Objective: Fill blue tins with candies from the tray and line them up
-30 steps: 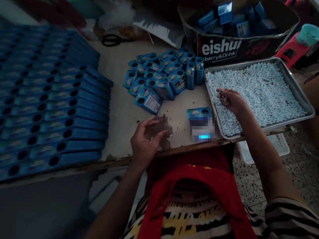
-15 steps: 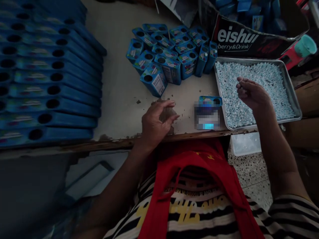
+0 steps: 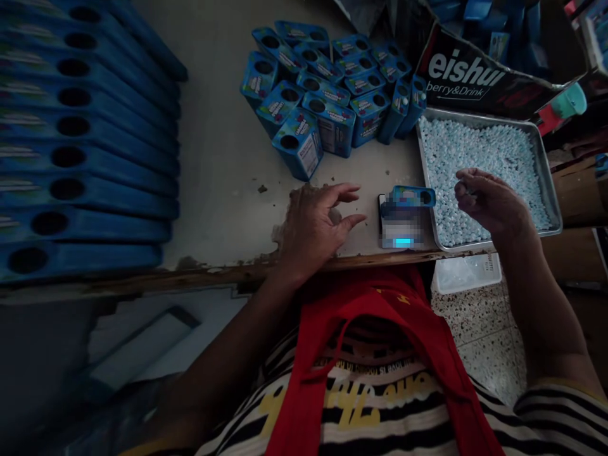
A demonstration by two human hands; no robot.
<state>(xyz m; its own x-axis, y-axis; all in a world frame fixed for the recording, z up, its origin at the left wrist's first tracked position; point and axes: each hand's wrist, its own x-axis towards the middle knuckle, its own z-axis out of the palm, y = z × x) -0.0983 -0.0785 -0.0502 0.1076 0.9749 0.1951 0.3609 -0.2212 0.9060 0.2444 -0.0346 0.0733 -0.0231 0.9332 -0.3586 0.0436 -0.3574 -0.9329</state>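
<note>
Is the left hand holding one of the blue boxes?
No, the left hand is curved open, with only the tabletop showing through its grip.

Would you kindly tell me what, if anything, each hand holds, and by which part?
The left hand holds nothing; whether the right hand, over the tray, holds anything cannot be told.

Smooth metal tray (image 3: pixel 429 171); matt cloth apron (image 3: pixel 308 380); rough wooden table edge (image 3: pixel 380 259).

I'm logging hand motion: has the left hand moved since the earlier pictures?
Yes. Judged against the tray, the left hand has moved rightward, so the gap between them is narrower.
</note>
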